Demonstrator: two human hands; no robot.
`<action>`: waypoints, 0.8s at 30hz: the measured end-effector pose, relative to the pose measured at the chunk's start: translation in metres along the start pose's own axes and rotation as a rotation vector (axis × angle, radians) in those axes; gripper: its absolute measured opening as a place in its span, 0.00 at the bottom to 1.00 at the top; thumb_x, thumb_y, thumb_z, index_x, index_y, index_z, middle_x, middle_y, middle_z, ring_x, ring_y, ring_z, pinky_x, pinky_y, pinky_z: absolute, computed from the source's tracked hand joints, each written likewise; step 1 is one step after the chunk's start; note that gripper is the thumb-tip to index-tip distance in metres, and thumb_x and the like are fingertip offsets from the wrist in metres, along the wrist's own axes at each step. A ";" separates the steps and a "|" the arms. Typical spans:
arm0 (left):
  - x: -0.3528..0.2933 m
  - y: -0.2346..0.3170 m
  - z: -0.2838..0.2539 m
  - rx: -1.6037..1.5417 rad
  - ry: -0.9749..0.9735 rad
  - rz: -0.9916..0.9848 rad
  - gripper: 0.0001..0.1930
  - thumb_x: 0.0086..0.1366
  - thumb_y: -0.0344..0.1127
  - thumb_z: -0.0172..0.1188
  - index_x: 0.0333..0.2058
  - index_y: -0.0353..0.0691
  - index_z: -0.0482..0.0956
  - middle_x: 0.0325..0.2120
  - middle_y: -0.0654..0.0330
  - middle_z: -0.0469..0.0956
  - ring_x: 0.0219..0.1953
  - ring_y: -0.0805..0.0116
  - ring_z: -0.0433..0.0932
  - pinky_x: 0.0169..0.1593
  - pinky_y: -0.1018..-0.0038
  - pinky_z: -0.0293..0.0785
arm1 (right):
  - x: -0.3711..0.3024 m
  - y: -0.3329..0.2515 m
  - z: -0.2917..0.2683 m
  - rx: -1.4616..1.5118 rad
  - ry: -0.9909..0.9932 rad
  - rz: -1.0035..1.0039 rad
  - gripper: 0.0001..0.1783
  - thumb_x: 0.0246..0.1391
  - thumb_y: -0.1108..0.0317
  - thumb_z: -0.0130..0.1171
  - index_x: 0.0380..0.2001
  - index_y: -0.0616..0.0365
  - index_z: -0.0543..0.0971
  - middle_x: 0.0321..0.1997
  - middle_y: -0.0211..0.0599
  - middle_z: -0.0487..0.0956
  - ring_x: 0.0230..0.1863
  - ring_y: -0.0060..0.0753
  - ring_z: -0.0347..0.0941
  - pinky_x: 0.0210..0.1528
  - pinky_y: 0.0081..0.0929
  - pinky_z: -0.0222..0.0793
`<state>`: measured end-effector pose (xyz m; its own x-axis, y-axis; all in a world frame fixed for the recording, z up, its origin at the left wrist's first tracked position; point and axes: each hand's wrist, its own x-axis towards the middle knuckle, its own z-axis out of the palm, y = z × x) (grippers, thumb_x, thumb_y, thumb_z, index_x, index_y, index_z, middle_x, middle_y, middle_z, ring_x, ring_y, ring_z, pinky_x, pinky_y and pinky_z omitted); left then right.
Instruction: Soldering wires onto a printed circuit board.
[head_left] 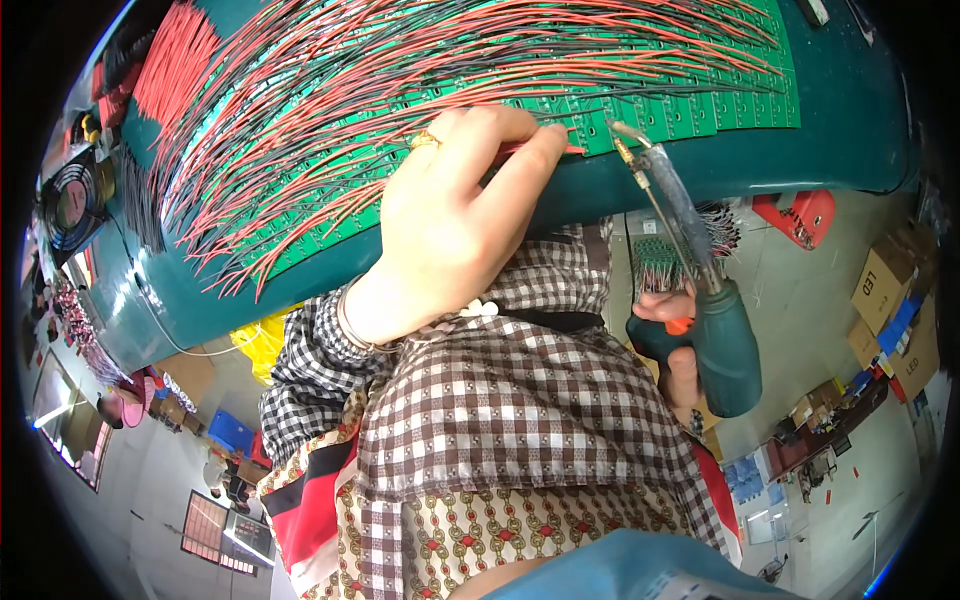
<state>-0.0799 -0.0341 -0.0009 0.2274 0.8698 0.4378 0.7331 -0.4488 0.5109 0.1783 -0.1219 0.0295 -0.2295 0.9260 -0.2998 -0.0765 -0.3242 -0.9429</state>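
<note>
My left hand (455,215), with a ring and bracelets, is closed over the near edge of the green circuit boards (680,118). Its thumb and forefinger pinch a red wire (575,150), whose end shows just past the fingertips. In my right hand (676,345) is a soldering gun (728,350) with a dark green handle, held upright, a finger at its orange trigger. Its metal tip and the thin feed tube meet close to the boards' front edge, a little right of the red wire. Many red and black wires (400,110) fan leftward across the boards.
Bundles of red wires (175,60) and black wires (140,200) lie on the dark green table (830,150), at its left. A small fan (75,200) stands at the far left. Below the table's right side are a red bin (800,215) and cardboard boxes (885,285).
</note>
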 end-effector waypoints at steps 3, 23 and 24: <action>0.000 0.000 0.000 -0.011 0.012 -0.002 0.17 0.45 0.18 0.64 0.37 0.36 0.82 0.29 0.59 0.77 0.28 0.65 0.75 0.30 0.73 0.72 | 0.000 0.000 0.001 -0.006 -0.007 -0.012 0.19 0.59 0.65 0.60 0.48 0.68 0.71 0.47 0.46 0.76 0.51 0.40 0.74 0.54 0.37 0.70; 0.001 -0.001 0.002 0.012 0.008 0.011 0.16 0.45 0.23 0.62 0.37 0.38 0.81 0.30 0.62 0.75 0.29 0.66 0.74 0.31 0.74 0.71 | 0.006 0.006 0.007 -0.025 0.042 -0.045 0.17 0.53 0.69 0.65 0.43 0.67 0.74 0.41 0.42 0.78 0.43 0.40 0.77 0.48 0.36 0.74; 0.002 0.000 0.000 -0.009 -0.017 -0.022 0.17 0.44 0.19 0.64 0.37 0.37 0.81 0.30 0.60 0.77 0.30 0.65 0.75 0.32 0.73 0.71 | 0.006 0.008 0.009 0.010 0.062 -0.058 0.17 0.53 0.69 0.65 0.43 0.67 0.74 0.40 0.42 0.78 0.43 0.40 0.77 0.49 0.36 0.75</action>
<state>-0.0796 -0.0327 -0.0003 0.2224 0.8830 0.4134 0.7323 -0.4312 0.5270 0.1678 -0.1207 0.0220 -0.1643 0.9534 -0.2530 -0.0976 -0.2710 -0.9576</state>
